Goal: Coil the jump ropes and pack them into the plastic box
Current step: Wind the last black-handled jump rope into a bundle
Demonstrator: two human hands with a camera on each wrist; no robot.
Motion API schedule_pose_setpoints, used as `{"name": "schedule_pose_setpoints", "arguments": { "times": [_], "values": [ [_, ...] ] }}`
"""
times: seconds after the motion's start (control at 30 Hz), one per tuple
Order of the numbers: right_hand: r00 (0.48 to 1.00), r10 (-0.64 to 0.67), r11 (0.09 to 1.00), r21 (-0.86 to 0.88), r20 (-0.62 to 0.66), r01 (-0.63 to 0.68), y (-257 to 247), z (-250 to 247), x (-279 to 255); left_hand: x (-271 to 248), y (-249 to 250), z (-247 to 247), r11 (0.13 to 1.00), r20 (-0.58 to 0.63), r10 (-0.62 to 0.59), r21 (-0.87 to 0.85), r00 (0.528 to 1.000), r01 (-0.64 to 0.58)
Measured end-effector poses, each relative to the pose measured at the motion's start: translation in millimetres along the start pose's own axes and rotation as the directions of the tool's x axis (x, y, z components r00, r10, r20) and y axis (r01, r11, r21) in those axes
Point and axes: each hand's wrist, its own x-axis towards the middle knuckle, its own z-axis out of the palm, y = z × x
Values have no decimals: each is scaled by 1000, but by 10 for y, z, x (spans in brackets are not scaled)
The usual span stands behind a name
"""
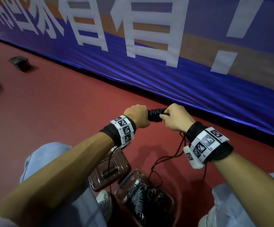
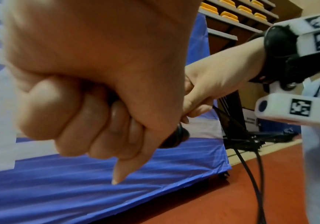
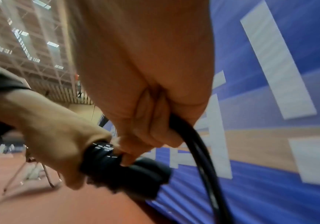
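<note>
A black jump rope's handles (image 1: 156, 115), with cord wound round them, sit between my two hands above the red floor. My left hand (image 1: 138, 115) grips the left end in a fist (image 2: 101, 121). My right hand (image 1: 174, 117) pinches the cord against the bundle (image 3: 128, 166), and loose black cord (image 1: 169, 158) trails from it down toward the box; the same cord (image 3: 201, 151) runs out of my palm. Below, an open clear plastic box (image 1: 169, 197) holds several coiled ropes, grey and black.
The box's lid (image 1: 110, 169) lies flat on the floor beside it, left. A blue banner (image 1: 165, 71) stands close ahead. A dark small object (image 1: 19, 62) lies far left on the floor. My knees in light jeans flank the box.
</note>
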Motion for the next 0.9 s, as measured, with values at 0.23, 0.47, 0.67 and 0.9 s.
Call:
{"name": "schedule_pose_setpoints", "arguments": {
  "times": [0.23,0.47,0.67,0.9],
  "values": [
    [949,-267,959,-55,170,279,257,-161,94,-96,-63,-129,796,94,476,376,875,-474],
    [906,-250,968,98,341,230,200,-173,8,-86,-202,-235,587,79,641,590,764,-554],
    [730,-310,939,318,609,133,83,-230,-61,-31,-367,-270,530,-161,834,503,528,-683],
    [663,-432,848,525,612,68,37,-375,-89,-25,-488,-249,669,-508,700,221,501,-710]
  ]
}}
